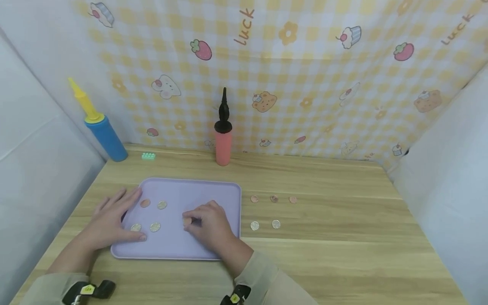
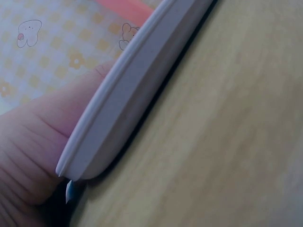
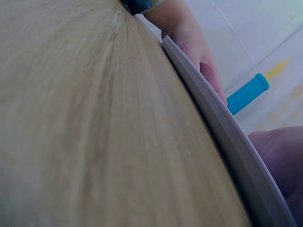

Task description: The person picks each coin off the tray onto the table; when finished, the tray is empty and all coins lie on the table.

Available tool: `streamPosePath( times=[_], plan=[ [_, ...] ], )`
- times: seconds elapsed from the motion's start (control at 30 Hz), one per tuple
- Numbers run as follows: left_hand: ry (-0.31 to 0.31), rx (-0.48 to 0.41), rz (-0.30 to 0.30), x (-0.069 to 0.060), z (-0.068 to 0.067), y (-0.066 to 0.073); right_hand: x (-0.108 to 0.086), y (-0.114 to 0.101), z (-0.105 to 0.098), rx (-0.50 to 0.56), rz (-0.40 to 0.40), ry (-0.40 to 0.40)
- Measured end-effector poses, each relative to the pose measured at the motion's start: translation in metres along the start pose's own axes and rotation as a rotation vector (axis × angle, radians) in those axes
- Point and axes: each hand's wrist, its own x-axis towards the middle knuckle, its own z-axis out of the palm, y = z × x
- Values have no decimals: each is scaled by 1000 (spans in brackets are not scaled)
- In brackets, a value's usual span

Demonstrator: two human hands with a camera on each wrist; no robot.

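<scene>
My right hand (image 1: 211, 224) pinches a copper-coloured coin (image 1: 187, 221) between thumb and fingers, over the middle of a lilac tray (image 1: 175, 253). Spread over the tray's left side, my left hand (image 1: 110, 220) has its thumb inside and its fingers along the rim. A copper coin (image 1: 145, 203) and three silver coins, one of them partly beside the left thumb (image 1: 136, 227), lie in the tray's left half. Wrist views show mainly the tray's outer wall (image 2: 123, 99) and part of the left hand (image 3: 189, 42); the pinched coin is hidden there.
Right of the tray, three copper coins (image 1: 274, 198) lie in a row above two silver coins (image 1: 254, 225) on the wooden table (image 1: 343, 254). A blue-and-yellow pump (image 1: 108, 137), a green toy brick (image 1: 148, 156) and a pink-and-black pump (image 1: 223, 146) stand along the back.
</scene>
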Motion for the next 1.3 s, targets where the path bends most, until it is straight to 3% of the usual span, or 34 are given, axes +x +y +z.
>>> streamPosePath(
  times=[0.33, 0.5, 0.57, 0.73, 0.83, 1.07, 1.3],
  plan=[
    [-4, 4, -11, 0, 0, 1, -4, 3, -3, -5, -44, -10],
    [-2, 2, -15, 0, 1, 1, -9, 4, -9, -62, -86, -41],
    [3, -2, -14, 0, 1, 1, -10, 4, -12, -69, -157, -17],
    [6, -3, -13, 0, 0, 1, -10, 10, -17, -89, -436, 134],
    [6, -2, -13, 0, 0, 1, -15, 16, -23, -95, -504, 186],
    [0, -2, -13, 1, 0, 0, -33, 33, -45, -55, -444, 219],
    [5, -3, -10, 0, 1, -1, -54, 57, -66, 6, -296, 192]
  ],
)
